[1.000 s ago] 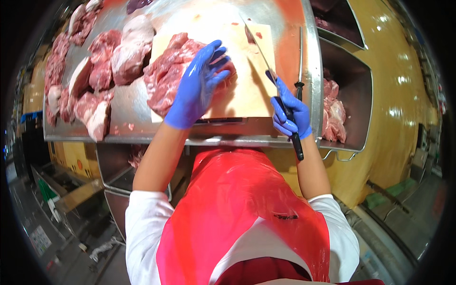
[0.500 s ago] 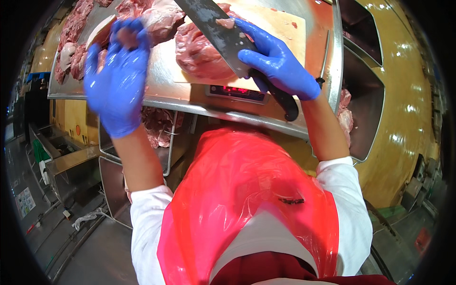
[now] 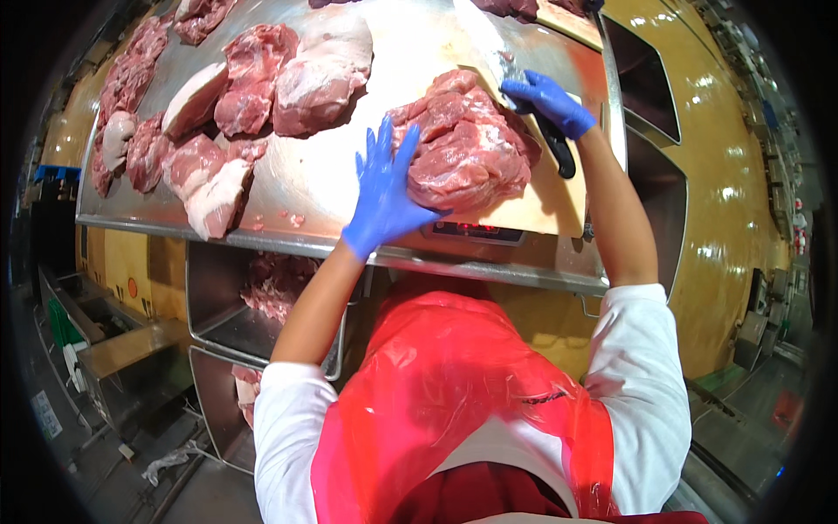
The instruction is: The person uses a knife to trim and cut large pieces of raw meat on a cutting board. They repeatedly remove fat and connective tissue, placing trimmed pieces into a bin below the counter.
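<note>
A large lump of raw red meat [image 3: 471,144] lies on a pale cutting board [image 3: 559,205] near the table's front edge. My left hand [image 3: 384,192], gloved in blue, rests against its left side with fingers spread. Just right of the meat, my blue-gloved right hand [image 3: 554,105] is closed around the handle of a large knife [image 3: 560,153]. The blade points away from me, and glare washes out much of it. Beneath the board's front edge shows a scale [image 3: 478,232] with a lit red display.
Several raw meat pieces [image 3: 253,83], some with pale fat, lie across the left of the metal table [image 3: 288,170]. Metal tubs stand below: one with meat scraps [image 3: 271,284] at the front left, others along the right side, including a dark tub [image 3: 642,65].
My left hand has moved right, from over the left-hand pieces to the meat on the board. My right hand has carried the knife off the meat to its right side.
</note>
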The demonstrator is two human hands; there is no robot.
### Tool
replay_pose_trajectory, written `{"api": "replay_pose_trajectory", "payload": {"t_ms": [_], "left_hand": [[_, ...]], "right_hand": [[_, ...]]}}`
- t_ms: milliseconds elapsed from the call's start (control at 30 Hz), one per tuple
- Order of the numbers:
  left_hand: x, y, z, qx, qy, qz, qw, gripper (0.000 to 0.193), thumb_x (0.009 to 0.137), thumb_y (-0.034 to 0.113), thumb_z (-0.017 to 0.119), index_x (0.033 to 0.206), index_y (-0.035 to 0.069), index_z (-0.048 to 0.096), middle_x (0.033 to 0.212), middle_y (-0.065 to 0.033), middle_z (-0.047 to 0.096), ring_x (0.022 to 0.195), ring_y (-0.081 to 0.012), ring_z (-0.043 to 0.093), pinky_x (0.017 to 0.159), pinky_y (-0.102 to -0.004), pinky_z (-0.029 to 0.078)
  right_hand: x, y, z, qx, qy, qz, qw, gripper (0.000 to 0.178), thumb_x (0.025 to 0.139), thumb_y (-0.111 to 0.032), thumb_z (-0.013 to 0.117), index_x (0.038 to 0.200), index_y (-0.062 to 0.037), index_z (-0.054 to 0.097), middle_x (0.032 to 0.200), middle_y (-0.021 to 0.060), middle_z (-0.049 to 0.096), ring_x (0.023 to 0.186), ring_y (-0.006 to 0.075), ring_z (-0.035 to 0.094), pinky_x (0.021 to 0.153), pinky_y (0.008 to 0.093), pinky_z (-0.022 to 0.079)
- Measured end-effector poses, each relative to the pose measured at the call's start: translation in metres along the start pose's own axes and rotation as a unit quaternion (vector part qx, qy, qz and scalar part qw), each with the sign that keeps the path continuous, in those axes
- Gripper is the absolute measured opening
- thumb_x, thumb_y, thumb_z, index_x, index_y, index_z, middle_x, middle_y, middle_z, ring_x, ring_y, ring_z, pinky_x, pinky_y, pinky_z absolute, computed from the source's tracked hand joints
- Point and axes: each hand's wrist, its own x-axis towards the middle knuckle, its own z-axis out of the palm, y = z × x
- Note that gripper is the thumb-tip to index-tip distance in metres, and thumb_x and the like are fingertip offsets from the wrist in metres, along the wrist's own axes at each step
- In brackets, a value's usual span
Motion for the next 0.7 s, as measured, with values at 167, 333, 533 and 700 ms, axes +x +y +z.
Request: {"api": "replay_pose_trajectory", "payload": {"t_ms": [167, 333, 533, 700], "left_hand": [[0.061, -0.054, 0.010, -0.181, -0.038, 0.106, 0.977, 0.123, 0.049, 0.051, 0.094, 0.151, 0.012, 0.037, 0.154, -0.0244, 0.030, 0.145, -0.0436, 0.027, 0.119, -0.0511, 0.027], [0.090, 0.033, 0.002, -0.373, -0.185, 0.045, 0.908, 0.104, 0.060, 0.024, 0.090, 0.147, 0.001, 0.039, 0.143, -0.0166, 0.048, 0.130, -0.0303, 0.050, 0.114, -0.0406, 0.038], [0.046, 0.049, 0.042, -0.343, -0.113, -0.019, 0.932, 0.105, 0.060, 0.007, 0.083, 0.153, 0.002, 0.032, 0.146, -0.0108, 0.047, 0.132, -0.0244, 0.048, 0.113, -0.0363, 0.039], [0.069, 0.190, 0.095, -0.226, -0.180, 0.123, 0.949, 0.088, 0.064, 0.009, 0.081, 0.144, -0.001, 0.044, 0.139, -0.0141, 0.054, 0.127, -0.0268, 0.054, 0.110, -0.0361, 0.041]], "right_hand": [[-0.065, 0.031, 0.033, 0.168, 0.026, -0.002, 0.986, 0.036, 0.095, -0.033, 0.065, 0.117, -0.0038, 0.061, 0.097, 0.0009, 0.065, 0.084, 0.0085, 0.059, 0.079, 0.0250, 0.050], [-0.105, 0.046, 0.036, 0.384, -0.007, -0.052, 0.922, 0.033, 0.095, -0.021, 0.064, 0.123, -0.0022, 0.059, 0.093, 0.0034, 0.065, 0.077, 0.0097, 0.062, 0.070, 0.0252, 0.054], [-0.154, 0.097, 0.037, 0.510, 0.031, -0.090, 0.855, 0.023, 0.096, -0.019, 0.065, 0.114, -0.0071, 0.055, 0.083, 0.0016, 0.058, 0.067, 0.0070, 0.055, 0.060, 0.0231, 0.048], [-0.291, 0.128, -0.034, 0.546, 0.159, -0.103, 0.816, 0.078, 0.095, -0.013, 0.064, 0.159, -0.0170, 0.020, 0.094, -0.0017, 0.058, 0.072, 0.0035, 0.053, 0.068, 0.0201, 0.049]]}}
